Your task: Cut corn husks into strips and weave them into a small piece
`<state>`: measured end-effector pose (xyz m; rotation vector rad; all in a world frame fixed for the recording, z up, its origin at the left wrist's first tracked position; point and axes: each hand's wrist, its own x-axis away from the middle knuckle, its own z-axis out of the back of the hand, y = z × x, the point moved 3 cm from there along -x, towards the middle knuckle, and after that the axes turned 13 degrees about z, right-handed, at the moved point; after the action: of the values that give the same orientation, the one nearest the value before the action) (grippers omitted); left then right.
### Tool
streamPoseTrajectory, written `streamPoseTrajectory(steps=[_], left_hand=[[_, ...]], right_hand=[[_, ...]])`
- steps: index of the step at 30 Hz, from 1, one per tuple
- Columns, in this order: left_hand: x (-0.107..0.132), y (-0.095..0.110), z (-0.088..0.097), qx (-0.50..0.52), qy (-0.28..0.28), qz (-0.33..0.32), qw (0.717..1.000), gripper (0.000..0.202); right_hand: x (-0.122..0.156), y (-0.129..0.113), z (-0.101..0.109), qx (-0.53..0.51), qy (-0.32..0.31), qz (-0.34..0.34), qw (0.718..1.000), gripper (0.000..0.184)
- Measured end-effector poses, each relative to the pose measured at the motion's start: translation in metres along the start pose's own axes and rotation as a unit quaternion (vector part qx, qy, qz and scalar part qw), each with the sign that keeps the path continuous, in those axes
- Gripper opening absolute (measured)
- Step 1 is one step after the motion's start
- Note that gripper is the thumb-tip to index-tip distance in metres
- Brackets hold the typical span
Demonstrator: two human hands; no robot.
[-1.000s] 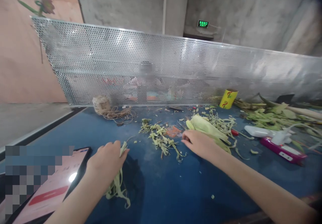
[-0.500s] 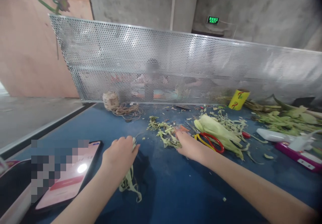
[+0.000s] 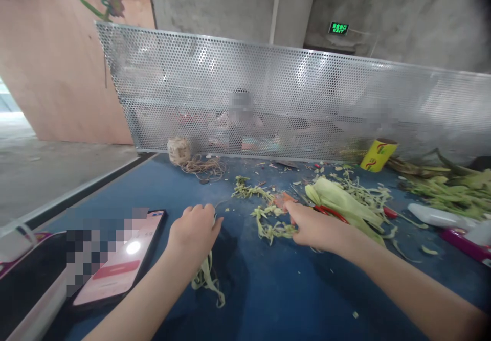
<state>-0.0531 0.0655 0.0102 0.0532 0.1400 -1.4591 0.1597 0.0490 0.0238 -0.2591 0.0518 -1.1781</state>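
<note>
My left hand (image 3: 194,233) is closed on a bunch of pale green husk strips (image 3: 207,282), whose ends dangle below the palm. A thin strand shows above its fingers. To the right, my right hand (image 3: 312,226) has its fingers curled down at a knotted pale green strip (image 3: 270,231) and a flat orange piece (image 3: 282,199). Its fingertips are partly hidden, so what they pinch is unclear. Just beyond that wrist lie red-handled scissors (image 3: 332,213), partly covered by the forearm, and a large pale green husk (image 3: 341,200).
A phone (image 3: 126,264) and a dark device (image 3: 34,274) lie at left. Twine (image 3: 203,167) trails from a ball (image 3: 179,150) at the back. A yellow roll (image 3: 378,155), a purple power strip (image 3: 466,244) and leaves (image 3: 448,190) are at right. Behind stands a perforated metal screen (image 3: 199,90); a person sits beyond.
The view has turned slightly left. My right hand has drawn a little nearer and right; the near part of the knotted strip has shifted likewise. My left hand keeps its hold.
</note>
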Motion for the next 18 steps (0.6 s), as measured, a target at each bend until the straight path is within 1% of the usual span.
streamPoseTrajectory(steps=[3, 6, 7, 9, 11, 14, 15, 16, 18], left_hand=[[0.000, 0.003, -0.001, 0.002, 0.006, -0.031, 0.999, 0.028], [0.001, 0.010, -0.004, 0.048, 0.017, -0.098, 0.994, 0.029], [0.001, 0.012, -0.005, 0.075, 0.010, -0.120, 0.990, 0.030], [-0.001, 0.015, -0.006, 0.112, -0.021, -0.148, 0.982, 0.031], [-0.007, 0.017, -0.007, 0.115, -0.049, -0.159, 0.979, 0.029], [-0.026, 0.023, -0.004, 0.092, -0.049, -0.158, 0.982, 0.029], [-0.034, 0.026, -0.003, 0.088, -0.044, -0.155, 0.983, 0.030], [-0.045, 0.031, -0.003, 0.084, -0.037, -0.148, 0.985, 0.031], [-0.067, 0.040, -0.004, 0.075, -0.017, -0.129, 0.989, 0.033]], right_hand=[[0.011, -0.003, 0.008, 0.010, -0.056, -0.025, 0.998, 0.038], [0.022, 0.002, 0.019, 0.039, -0.108, -0.010, 0.993, 0.039], [0.026, 0.005, 0.023, 0.047, -0.118, 0.002, 0.992, 0.038], [0.032, 0.016, 0.028, 0.044, -0.134, 0.015, 0.990, 0.035], [0.032, 0.026, 0.033, 0.016, -0.109, 0.012, 0.994, 0.030], [0.017, 0.031, 0.035, 0.015, 0.011, -0.004, 1.000, 0.025], [0.009, 0.028, 0.032, 0.017, 0.052, -0.009, 0.998, 0.025], [0.000, 0.022, 0.026, 0.019, 0.069, -0.009, 0.997, 0.025], [-0.017, 0.006, 0.009, 0.020, 0.077, -0.011, 0.997, 0.025]])
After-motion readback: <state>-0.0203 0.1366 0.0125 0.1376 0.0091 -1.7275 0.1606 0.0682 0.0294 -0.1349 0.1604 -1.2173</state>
